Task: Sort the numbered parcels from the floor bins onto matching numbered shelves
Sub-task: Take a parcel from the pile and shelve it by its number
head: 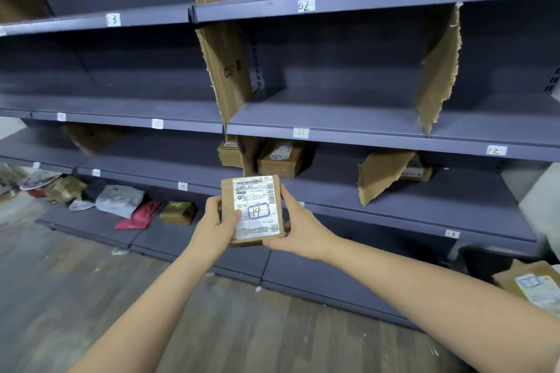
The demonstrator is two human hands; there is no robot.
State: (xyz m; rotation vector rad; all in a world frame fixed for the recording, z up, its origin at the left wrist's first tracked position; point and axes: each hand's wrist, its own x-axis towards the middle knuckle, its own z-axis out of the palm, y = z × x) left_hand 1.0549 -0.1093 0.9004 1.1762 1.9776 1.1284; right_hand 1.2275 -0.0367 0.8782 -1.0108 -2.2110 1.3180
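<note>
I hold a small brown cardboard parcel (254,209) upright in front of the shelves, its white label facing me with "14" handwritten in a blue box. My left hand (215,221) grips its left edge, thumb on the label. My right hand (295,225) grips its right edge and lower corner. Behind it stands a dark grey shelf unit (363,130) with numbered tags: "02" (306,5), "11" (301,132), "12" (496,150) and "13" (451,233).
Torn cardboard dividers (441,70) split the shelves. Brown boxes (280,157) sit on the shelf just behind the parcel. Several bags and packets (121,200) lie on the lowest shelf at left. Another labelled parcel (533,285) lies at lower right. The floor is wood-patterned.
</note>
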